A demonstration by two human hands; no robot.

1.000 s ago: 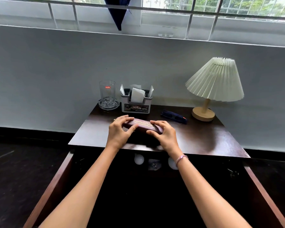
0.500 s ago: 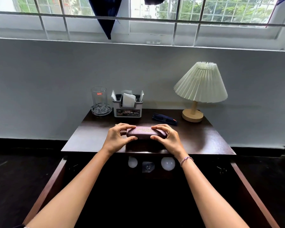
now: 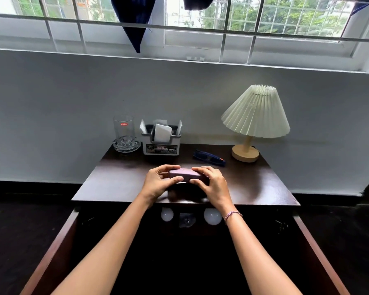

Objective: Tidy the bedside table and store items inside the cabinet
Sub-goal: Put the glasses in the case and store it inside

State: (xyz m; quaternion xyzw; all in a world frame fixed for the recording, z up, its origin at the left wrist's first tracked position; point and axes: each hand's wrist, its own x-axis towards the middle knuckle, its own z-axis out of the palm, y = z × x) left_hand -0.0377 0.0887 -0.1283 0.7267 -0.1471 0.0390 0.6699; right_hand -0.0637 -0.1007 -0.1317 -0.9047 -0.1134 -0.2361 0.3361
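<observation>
A purple glasses case point(image 3: 184, 174) is held just above the dark bedside table point(image 3: 115, 184), near its front edge. My left hand point(image 3: 158, 184) grips its left end and my right hand point(image 3: 211, 185) grips its right end. Behind the case lie folded blue glasses point(image 3: 209, 157). At the table's back left stands a clear glass point(image 3: 124, 129) in a glass ashtray point(image 3: 126, 144), beside a white tissue holder point(image 3: 161, 139). Below the tabletop the cabinet is open, with two white bulbs point(image 3: 167, 215) point(image 3: 212, 216) and a small clear object point(image 3: 186, 220) inside.
A pleated cream lamp point(image 3: 255, 116) on a wooden base stands at the back right. The two cabinet doors point(image 3: 58, 241) point(image 3: 315, 245) swing open toward me on either side of my arms. A white wall and a window are behind the table.
The case has risen off the tabletop and tilted a little in both hands. My head has lifted, so more of the window shows.
</observation>
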